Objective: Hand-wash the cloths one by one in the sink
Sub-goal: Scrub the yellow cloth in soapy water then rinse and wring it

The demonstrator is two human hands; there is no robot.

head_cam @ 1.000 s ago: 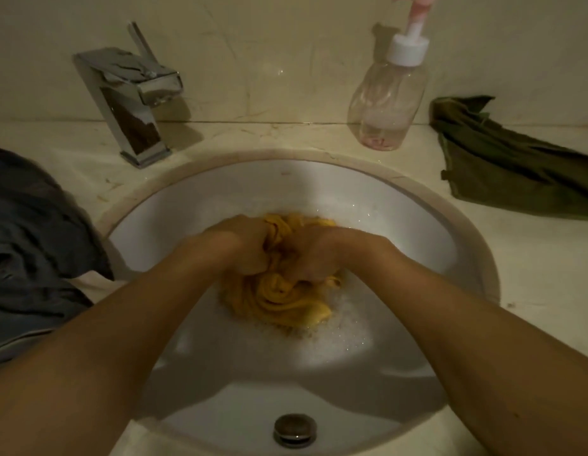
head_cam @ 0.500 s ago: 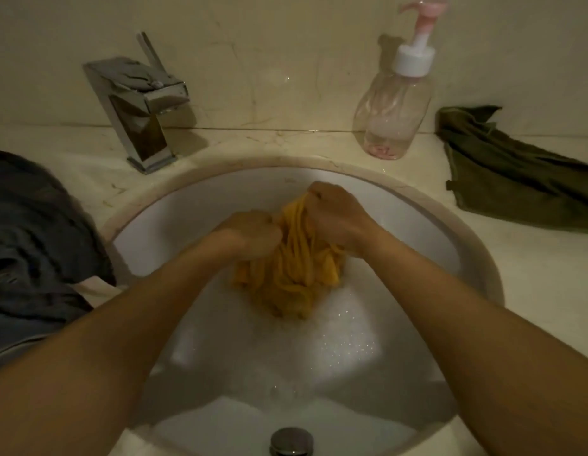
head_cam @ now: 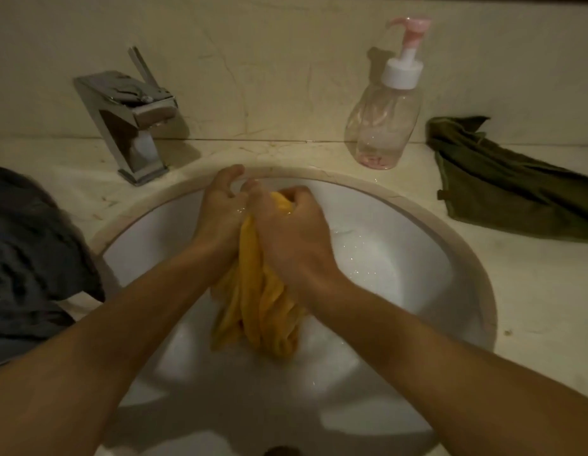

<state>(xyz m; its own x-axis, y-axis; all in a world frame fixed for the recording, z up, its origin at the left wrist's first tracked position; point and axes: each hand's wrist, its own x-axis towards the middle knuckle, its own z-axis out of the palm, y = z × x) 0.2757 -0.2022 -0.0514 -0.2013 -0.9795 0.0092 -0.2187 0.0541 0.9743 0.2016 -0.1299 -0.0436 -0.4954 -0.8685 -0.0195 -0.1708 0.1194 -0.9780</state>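
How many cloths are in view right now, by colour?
Yellow cloth: 1, between left hand and right hand, in the sink
Olive-green cloth: 1, on the counter, right of the sink
Dark grey cloth: 1, left of the sink
Total: 3

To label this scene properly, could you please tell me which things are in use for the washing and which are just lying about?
In use:
yellow cloth, gripped by left hand and right hand
sink, sudsy

Lying about:
olive cloth and dark grey cloth on the counter, perhaps part of the batch
pump bottle, untouched
faucet, untouched
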